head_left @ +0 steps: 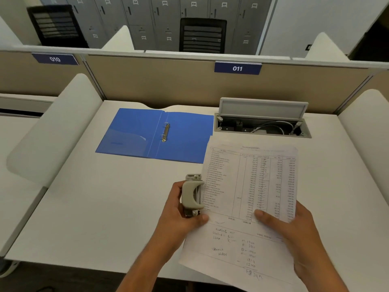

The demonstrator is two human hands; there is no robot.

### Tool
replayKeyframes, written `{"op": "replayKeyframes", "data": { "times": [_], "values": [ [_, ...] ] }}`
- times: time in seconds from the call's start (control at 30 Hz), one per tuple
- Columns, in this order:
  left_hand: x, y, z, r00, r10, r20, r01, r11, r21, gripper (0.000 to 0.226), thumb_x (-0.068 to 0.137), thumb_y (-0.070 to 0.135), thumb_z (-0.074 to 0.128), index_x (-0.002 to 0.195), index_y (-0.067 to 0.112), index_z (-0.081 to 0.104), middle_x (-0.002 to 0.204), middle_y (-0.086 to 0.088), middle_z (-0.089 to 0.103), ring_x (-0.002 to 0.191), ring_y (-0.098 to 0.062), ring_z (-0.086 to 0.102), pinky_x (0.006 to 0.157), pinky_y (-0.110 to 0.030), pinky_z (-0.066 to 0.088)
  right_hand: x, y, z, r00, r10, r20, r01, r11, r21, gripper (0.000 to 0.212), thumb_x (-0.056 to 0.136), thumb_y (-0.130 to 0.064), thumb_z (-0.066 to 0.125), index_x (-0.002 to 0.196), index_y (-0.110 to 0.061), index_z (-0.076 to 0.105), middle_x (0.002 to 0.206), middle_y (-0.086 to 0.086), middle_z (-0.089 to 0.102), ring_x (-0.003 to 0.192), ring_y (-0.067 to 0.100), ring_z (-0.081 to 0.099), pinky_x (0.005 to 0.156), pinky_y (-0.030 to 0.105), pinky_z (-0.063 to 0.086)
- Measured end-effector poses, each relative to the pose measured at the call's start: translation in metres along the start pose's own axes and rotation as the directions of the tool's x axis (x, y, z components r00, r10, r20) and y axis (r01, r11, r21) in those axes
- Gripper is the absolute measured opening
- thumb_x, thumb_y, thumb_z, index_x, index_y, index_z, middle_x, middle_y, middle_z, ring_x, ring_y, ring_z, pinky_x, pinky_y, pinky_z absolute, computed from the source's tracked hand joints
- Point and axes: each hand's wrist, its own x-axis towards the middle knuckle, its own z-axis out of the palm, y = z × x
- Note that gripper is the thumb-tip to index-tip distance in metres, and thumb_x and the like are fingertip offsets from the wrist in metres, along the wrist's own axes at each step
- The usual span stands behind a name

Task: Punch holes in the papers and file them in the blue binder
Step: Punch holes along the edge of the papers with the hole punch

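The blue binder [134,133] lies open and flat on the white desk [109,207], its metal rings [165,132] at the spine. My left hand [181,218] grips a beige hole punch [192,196], held above the desk against the left edge of the papers [248,186]. That edge sits in the punch's slot. My right hand [292,232] holds the papers by their right side, thumb on top. The top sheet is a printed table with handwritten notes at the bottom.
An open cable box [262,125] with its lid up is set into the desk behind the papers. A beige partition [168,81] labelled 011 closes off the back. White side dividers [54,131] stand left and right. The desk's front edge runs just below my wrists.
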Motion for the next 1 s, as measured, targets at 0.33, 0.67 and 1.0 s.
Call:
{"op": "replayKeyframes", "data": {
  "times": [0.33,0.67,1.0],
  "values": [
    [-0.002,0.011,0.004,0.995,-0.014,0.102,0.003,0.994,0.114,0.072,0.084,0.022,0.091,0.136,0.053,0.052,0.125,0.022,0.072,0.114,-0.009,0.075,0.082,-0.035,0.069,0.021,-0.036,0.001,0.698,-0.702,-0.138,0.470,0.595,-0.652,0.070,0.088,-0.039,0.088,0.145,-0.029,0.050,0.159,0.000,0.047,0.149,0.026,0.046,0.119,0.054,0.046],
    [-0.004,0.024,0.015,0.986,0.075,0.146,-0.110,0.961,0.252,0.063,0.078,0.014,0.085,0.128,0.041,0.057,0.112,0.009,0.073,0.099,-0.014,0.074,0.080,-0.028,0.060,0.069,-0.124,0.068,0.553,-0.253,0.794,0.777,-0.186,-0.601,0.030,0.101,-0.051,0.071,0.129,-0.043,0.074,0.145,-0.017,0.067,0.164,0.020,0.032,0.120,0.083,-0.013],
    [-0.010,0.028,0.006,0.983,0.056,0.175,-0.112,0.939,0.326,0.074,0.082,0.027,0.089,0.134,0.059,0.048,0.123,0.027,0.067,0.112,-0.007,0.072,0.085,-0.027,0.066,0.102,-0.118,0.062,0.599,-0.052,0.799,0.800,0.087,-0.594,0.014,0.098,-0.049,0.075,0.102,-0.036,0.078,0.092,-0.029,0.069,0.112,0.002,0.064,0.130,0.060,-0.010]
  ]
}}
